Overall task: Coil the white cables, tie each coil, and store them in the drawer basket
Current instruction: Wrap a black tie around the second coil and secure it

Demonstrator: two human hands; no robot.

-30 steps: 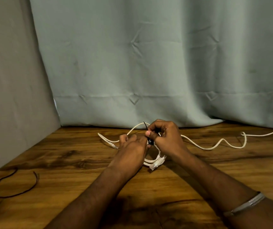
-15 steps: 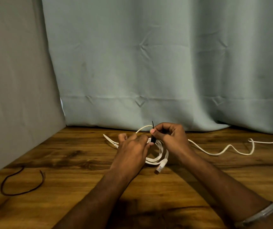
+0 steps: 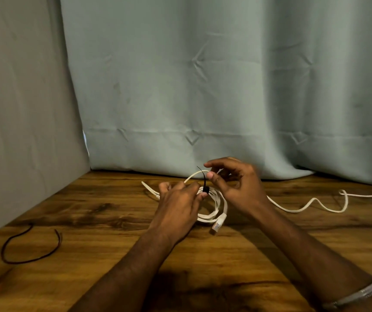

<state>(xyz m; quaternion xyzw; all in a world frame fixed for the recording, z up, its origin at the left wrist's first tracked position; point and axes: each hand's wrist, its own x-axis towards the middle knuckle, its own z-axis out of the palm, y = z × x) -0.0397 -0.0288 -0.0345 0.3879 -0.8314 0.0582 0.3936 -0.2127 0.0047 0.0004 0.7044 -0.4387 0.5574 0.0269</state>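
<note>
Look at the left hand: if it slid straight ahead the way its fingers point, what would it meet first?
Probably the black tie around the white cable coil, which the left hand already touches; depth beyond is unclear.

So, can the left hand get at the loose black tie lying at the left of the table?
Probably yes: the black tie lies on bare wood with nothing in between, but the left hand holds the white coil and must release it.

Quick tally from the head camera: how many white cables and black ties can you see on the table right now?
White cables: 2, the coiled cable and the loose cable.
Black ties: 2, the tie on the coil and the spare tie.
Total: 4
</note>
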